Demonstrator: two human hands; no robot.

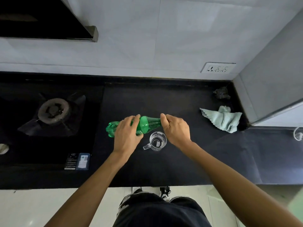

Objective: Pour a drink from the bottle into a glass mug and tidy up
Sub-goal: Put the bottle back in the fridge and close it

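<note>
A green plastic bottle [145, 125] is held on its side above the black counter [147, 169], its neck pointing right. My left hand [127, 135] grips the bottle's body. My right hand [176, 128] is curled round the neck end, hiding the cap. A clear glass mug [157, 141] stands upright on the counter just below the bottle, between my two hands, with its handle toward the left. I cannot tell whether there is liquid in the mug.
A gas burner [53, 111] sits at the left. A light blue cloth [223, 119] lies crumpled at the right, a dark scrubber [221, 93] behind it. A small box [77, 161] lies near the stove's front. The wall socket [218, 68] is behind.
</note>
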